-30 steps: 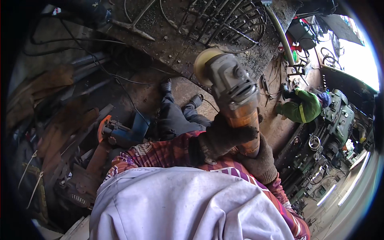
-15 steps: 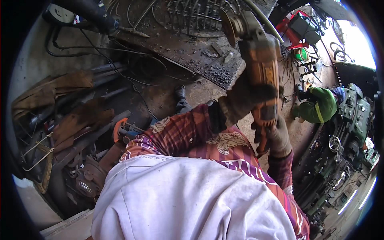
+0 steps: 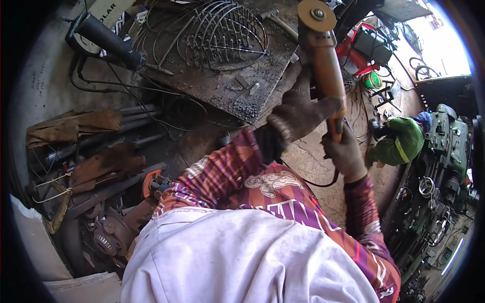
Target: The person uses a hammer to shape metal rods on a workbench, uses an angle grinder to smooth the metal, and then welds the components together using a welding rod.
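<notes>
An orange angle grinder (image 3: 328, 68) is held upright between my two gloved hands, its tan round disc (image 3: 328, 21) at the far end with the flat face toward me. My left hand (image 3: 298, 113) grips the side of its body, thumb laid across it; some fingers are hidden behind the tool. Lower down, my right hand (image 3: 347, 154) is closed round the rear handle. Left of the grinder, a domed grate of bent metal rods (image 3: 222, 38) rests on a dark metal worktable (image 3: 212, 86). The disc is apart from the grate.
A hammer (image 3: 280, 24) lies beside the grate, and dark grit covers the table's near corner. Cables (image 3: 151, 90) hang at the left above pipes and brown cloths (image 3: 76, 129). At the right, a person in green (image 3: 401, 141) crouches beside a green machine (image 3: 449, 139).
The grinder has turned so that its disc shows face-on instead of edge-on. My left hand has shifted on the body. The view has moved, and more of the grate and table shows.
</notes>
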The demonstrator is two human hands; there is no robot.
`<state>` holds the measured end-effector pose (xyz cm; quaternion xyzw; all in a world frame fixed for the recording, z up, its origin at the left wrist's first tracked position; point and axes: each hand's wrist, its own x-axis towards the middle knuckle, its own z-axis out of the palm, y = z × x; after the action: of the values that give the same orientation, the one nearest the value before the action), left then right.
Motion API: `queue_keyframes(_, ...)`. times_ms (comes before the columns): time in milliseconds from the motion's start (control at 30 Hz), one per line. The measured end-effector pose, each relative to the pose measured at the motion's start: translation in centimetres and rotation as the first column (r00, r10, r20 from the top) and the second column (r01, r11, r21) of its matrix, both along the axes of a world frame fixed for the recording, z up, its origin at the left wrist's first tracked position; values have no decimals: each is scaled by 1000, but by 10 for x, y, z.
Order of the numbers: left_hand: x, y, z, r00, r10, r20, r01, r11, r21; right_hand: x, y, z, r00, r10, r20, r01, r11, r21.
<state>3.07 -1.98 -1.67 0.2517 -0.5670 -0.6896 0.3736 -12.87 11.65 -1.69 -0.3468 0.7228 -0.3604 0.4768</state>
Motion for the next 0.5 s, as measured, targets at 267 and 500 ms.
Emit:
queue_keyframes(267,146,52,-27,871,-107,479,34,987,159,-103,-138,33,954,256,-157,-255,967,29)
queue_keyframes(500,246,139,-56,362,-159,919,-159,960,229,-140,-252,-8,921,383,-65,-384,923,-7)
